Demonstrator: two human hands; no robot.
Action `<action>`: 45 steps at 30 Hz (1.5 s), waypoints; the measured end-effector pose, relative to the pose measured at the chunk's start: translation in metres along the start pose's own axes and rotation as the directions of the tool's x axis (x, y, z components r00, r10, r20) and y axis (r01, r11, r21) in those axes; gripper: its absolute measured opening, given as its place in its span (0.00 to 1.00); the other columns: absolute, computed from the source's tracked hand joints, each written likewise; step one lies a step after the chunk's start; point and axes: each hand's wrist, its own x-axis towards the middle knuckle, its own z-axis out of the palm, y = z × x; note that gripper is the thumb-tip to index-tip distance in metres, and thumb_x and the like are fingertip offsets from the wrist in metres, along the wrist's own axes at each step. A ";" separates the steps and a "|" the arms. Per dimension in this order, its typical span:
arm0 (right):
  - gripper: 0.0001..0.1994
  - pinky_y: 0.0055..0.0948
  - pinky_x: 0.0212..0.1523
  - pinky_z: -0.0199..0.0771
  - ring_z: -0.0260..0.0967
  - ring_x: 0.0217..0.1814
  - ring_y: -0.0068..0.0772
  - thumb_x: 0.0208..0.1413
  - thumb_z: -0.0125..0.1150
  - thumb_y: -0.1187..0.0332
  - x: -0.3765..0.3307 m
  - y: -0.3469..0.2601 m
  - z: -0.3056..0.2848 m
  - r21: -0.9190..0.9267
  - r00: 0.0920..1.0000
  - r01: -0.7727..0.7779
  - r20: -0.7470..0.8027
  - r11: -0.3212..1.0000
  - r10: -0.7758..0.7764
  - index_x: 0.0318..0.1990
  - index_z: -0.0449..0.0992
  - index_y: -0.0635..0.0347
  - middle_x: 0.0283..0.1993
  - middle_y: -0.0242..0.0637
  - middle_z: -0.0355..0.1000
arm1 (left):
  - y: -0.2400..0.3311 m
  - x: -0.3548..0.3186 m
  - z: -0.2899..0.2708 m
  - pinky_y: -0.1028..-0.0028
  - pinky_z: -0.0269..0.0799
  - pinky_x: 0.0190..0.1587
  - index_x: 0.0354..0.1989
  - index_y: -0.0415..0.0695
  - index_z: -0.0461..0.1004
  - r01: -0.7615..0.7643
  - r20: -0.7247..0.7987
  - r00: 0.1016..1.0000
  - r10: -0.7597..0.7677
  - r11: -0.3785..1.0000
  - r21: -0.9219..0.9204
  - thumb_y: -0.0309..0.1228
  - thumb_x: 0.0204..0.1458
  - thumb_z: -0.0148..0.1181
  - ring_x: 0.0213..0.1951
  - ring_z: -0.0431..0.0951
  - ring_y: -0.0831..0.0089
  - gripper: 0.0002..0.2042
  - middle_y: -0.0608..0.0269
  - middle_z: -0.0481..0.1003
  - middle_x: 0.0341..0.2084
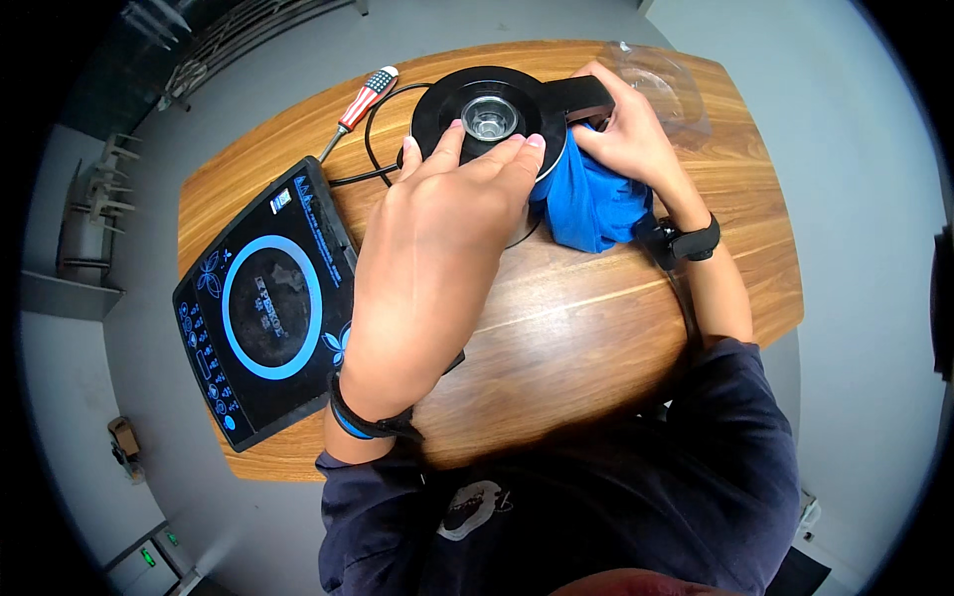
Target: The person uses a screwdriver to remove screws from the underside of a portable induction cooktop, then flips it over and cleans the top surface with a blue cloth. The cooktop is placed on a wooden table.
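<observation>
A black kettle (517, 99) with a round lid and a clear knob stands on the wooden table (586, 318), seen from above. My left hand (447, 219) rests flat on top of the lid, fingers spread across it. My right hand (621, 134) presses a blue cloth (591, 204) against the kettle's right side, just below the black handle (576, 96). A black cord (373, 124) loops out from the kettle's left.
A black induction cooktop (263, 303) with a blue ring lies at the table's left. A screwdriver (360, 104) with a striped handle lies at the far left edge. A clear plastic piece (661, 79) sits at the far right. Grey floor surrounds the table.
</observation>
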 end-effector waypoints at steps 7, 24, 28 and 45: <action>0.14 0.32 0.51 0.80 0.78 0.45 0.30 0.55 0.64 0.80 0.008 0.008 0.003 0.083 0.999 -0.021 0.036 0.996 0.018 0.50 0.78 0.66 0.40 0.37 0.82 | 0.004 0.002 0.003 0.50 0.77 0.73 0.62 0.47 0.86 -0.001 -0.027 1.000 0.002 1.000 0.026 0.17 0.59 0.63 0.46 0.91 0.54 0.23 0.50 0.88 0.52; 0.38 0.27 0.57 0.70 0.68 0.56 0.24 0.52 0.87 0.65 0.015 -0.003 -0.048 -0.054 0.858 -0.198 0.473 0.979 0.200 0.70 0.79 0.64 0.56 0.31 0.78 | 0.001 0.002 0.006 0.52 0.80 0.71 0.60 0.44 0.87 -0.020 -0.042 0.999 0.022 0.999 0.050 0.17 0.58 0.65 0.46 0.92 0.56 0.21 0.54 0.89 0.53; 0.32 0.17 0.34 0.60 0.56 0.35 0.10 0.56 0.85 0.68 0.015 0.012 -0.046 0.120 0.949 0.020 0.310 0.993 -0.056 0.70 0.82 0.59 0.42 0.17 0.75 | 0.000 0.002 0.004 0.48 0.79 0.71 0.62 0.44 0.85 -0.028 -0.010 1.000 0.029 0.999 0.026 0.18 0.59 0.64 0.52 0.89 0.49 0.22 0.53 0.87 0.56; 0.38 0.23 0.59 0.74 0.70 0.57 0.19 0.55 0.84 0.75 0.013 0.005 -0.053 0.172 0.947 0.005 0.314 0.985 -0.060 0.74 0.76 0.59 0.61 0.28 0.79 | 0.002 0.001 0.001 0.46 0.74 0.75 0.63 0.46 0.85 0.018 0.023 1.000 -0.017 1.000 -0.015 0.17 0.58 0.63 0.50 0.89 0.52 0.24 0.53 0.88 0.53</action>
